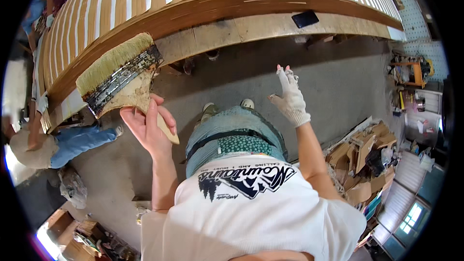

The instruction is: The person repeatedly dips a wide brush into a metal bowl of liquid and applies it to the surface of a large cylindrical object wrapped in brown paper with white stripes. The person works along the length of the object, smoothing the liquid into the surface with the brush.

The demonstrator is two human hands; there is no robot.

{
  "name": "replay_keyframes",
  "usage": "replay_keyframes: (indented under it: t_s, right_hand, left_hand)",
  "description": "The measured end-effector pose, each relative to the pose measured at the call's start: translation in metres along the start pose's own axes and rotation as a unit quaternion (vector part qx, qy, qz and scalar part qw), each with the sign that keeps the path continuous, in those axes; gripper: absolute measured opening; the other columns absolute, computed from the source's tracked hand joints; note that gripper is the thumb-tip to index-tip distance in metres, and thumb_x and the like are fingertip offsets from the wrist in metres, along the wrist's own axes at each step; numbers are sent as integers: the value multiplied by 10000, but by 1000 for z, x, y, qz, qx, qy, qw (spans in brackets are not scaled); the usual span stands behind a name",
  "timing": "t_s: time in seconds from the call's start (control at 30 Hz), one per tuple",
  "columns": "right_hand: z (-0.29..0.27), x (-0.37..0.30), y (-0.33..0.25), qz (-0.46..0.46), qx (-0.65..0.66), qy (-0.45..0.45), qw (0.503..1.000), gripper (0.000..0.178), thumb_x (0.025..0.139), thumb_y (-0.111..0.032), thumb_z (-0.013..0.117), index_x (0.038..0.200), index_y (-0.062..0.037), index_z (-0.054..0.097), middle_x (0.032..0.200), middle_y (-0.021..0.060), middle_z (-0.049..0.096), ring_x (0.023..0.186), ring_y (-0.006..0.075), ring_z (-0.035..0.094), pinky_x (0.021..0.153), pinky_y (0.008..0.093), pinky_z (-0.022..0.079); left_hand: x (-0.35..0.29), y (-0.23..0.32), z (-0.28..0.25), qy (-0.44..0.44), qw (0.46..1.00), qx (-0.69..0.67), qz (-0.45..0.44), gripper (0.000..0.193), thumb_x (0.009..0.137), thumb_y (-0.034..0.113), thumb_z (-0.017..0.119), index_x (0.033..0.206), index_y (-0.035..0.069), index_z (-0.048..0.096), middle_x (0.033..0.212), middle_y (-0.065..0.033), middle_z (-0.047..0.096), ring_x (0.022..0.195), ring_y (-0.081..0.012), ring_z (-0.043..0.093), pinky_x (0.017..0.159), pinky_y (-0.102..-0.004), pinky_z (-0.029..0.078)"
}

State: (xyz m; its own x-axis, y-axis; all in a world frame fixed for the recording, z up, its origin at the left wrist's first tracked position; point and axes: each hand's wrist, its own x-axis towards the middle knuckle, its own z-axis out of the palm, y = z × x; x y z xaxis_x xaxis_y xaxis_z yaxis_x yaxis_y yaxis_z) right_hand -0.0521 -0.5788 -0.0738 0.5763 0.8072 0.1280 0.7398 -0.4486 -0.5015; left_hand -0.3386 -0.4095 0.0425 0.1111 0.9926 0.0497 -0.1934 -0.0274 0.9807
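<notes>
A wide, flat paste brush [126, 95] with pale bristles and a dark, stained band is in my bare left hand [152, 123]. The fingers close round its wooden handle, and the bristles point up and left, near the edge of the workbench. My right hand [291, 97] wears a white glove with bare fingertips. It hangs over the floor with its fingers stretched out and nothing in it. Beyond both hands, a long stack of brown sheets [203, 9] with white stripes along its top lies on the wooden workbench [261, 25].
A black phone [305, 19] lies on the bench's near ledge. At the left, a co-worker in blue jeans [82, 144] stands by the stack's end; another person is at the far left. Flattened cardboard [362, 159] is piled at the right, and boxes [79, 234] stand at the lower left.
</notes>
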Motion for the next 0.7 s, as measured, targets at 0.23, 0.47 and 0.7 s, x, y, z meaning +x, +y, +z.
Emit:
replay_keyframes:
  t_s: [0.23, 0.47, 0.7]
  right_hand:
    - [-25, 25, -18, 262, 326, 42, 907, 188, 916, -107, 707, 1072, -2, 688, 860, -3, 657, 782, 69, 625, 716, 220, 509]
    - [-5, 26, -35, 168, 398, 105, 896, 144, 890, -36, 684, 1025, -12, 642, 848, -15, 630, 836, 52, 615, 763, 210, 498]
    - [-15, 7, -60, 262, 339, -5, 903, 117, 907, -101, 680, 938, 11, 701, 842, 8, 655, 829, 66, 616, 811, 232, 496]
  left_hand:
    - [1, 4, -9, -16, 999, -6, -31, 240, 997, 2, 482, 1167, 32, 316, 974, -203, 566, 424, -137, 499, 327, -248, 358]
    - [10, -8, -1, -56, 996, -26, -69, 242, 994, 19, 502, 1158, 32, 325, 972, -201, 560, 432, -134, 505, 320, -242, 353]
    - [18, 1, -27, -38, 996, -3, -76, 213, 1001, 32, 493, 1127, 39, 321, 971, -200, 559, 438, -139, 510, 325, -248, 360]
